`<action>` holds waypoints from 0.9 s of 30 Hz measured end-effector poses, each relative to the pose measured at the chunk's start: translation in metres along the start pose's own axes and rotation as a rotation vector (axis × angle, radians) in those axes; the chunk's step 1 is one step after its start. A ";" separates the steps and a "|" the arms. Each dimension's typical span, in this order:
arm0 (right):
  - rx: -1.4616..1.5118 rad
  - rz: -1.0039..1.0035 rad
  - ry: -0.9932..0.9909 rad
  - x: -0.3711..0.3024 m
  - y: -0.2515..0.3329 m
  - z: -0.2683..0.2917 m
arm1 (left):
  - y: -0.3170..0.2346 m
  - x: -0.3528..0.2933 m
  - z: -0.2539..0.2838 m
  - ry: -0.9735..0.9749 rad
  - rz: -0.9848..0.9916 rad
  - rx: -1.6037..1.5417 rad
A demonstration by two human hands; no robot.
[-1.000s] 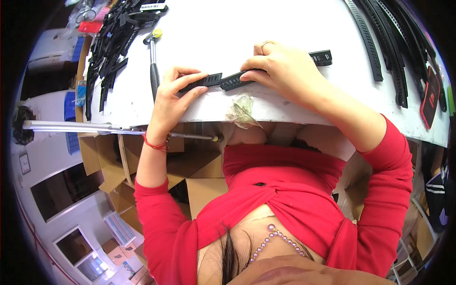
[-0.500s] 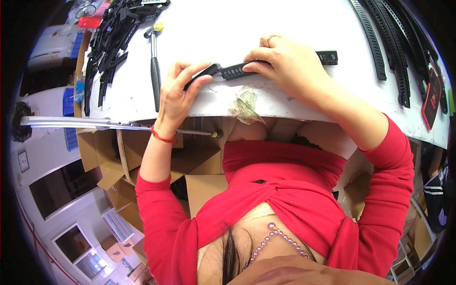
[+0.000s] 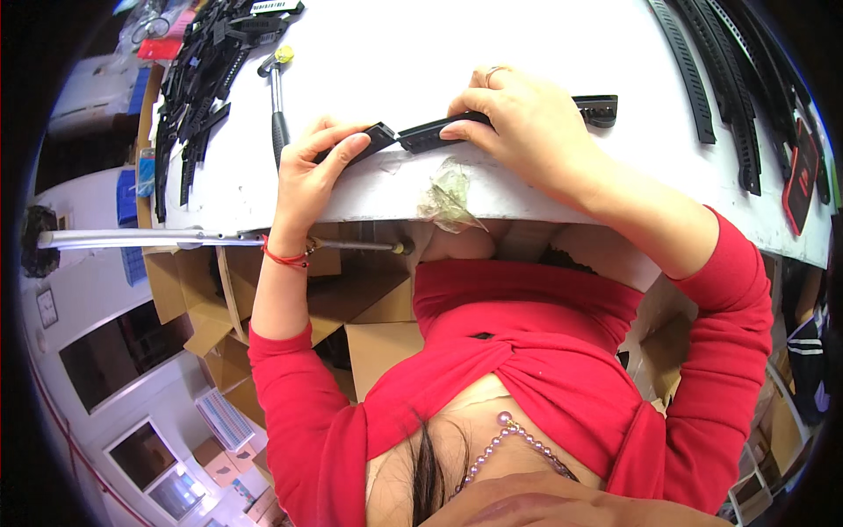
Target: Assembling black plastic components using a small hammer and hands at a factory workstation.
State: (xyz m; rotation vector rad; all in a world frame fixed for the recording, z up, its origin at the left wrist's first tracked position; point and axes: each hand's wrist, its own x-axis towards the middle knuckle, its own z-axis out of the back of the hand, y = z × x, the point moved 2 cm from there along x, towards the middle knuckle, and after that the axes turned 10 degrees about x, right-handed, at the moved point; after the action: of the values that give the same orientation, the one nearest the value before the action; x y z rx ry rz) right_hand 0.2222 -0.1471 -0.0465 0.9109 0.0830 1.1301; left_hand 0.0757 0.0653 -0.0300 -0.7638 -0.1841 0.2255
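My left hand (image 3: pixel 309 167) pinches a short black strip (image 3: pixel 379 138) between thumb and fingers, its free end pointing right and slightly up. My right hand (image 3: pixel 537 132) grips a longer black slotted strip (image 3: pixel 425 137), which runs under the palm and shows again on the right. The two facing ends lie against or very near each other; whether they are joined I cannot tell. Just below them, a crumpled clear plastic bag (image 3: pixel 448 195) hangs over the front edge of the white table (image 3: pixel 378 53). Left of my left hand lies a hammer (image 3: pixel 278 101) with a yellow tip.
A heap of black slotted pieces (image 3: pixel 215 79) covers the table's far left. Long curved black strips (image 3: pixel 702 79) lie at the right, beside a red and black phone-like object (image 3: pixel 799 186). Below the table stand open cardboard boxes (image 3: pixel 211 307) and a metal pole (image 3: pixel 158 238).
My left hand has moved a little left and down, its fingers closer together over the short strip. The right-hand strip has turned so its slots show less. My right hand has shifted slightly left.
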 end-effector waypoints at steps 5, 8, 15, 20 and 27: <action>0.004 -0.025 -0.026 0.000 0.003 0.000 | -0.005 0.004 -0.002 0.030 -0.071 0.113; 0.022 -0.067 -0.029 -0.001 0.008 0.000 | -0.008 0.004 -0.002 0.005 -0.118 0.172; 0.039 -0.027 0.022 0.010 0.023 -0.023 | -0.033 0.005 -0.004 -0.042 -0.410 0.518; 0.199 -0.203 0.039 0.018 0.029 -0.029 | -0.038 -0.005 -0.004 -0.118 -0.419 0.679; 0.201 -0.240 0.084 0.036 0.037 -0.046 | 0.036 -0.012 0.044 -0.312 0.092 0.681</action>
State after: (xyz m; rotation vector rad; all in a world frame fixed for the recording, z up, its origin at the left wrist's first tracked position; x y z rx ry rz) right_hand 0.1888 -0.0869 -0.0389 1.0016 0.3710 0.9470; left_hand 0.0483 0.1164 -0.0247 -0.0561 -0.3445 0.4659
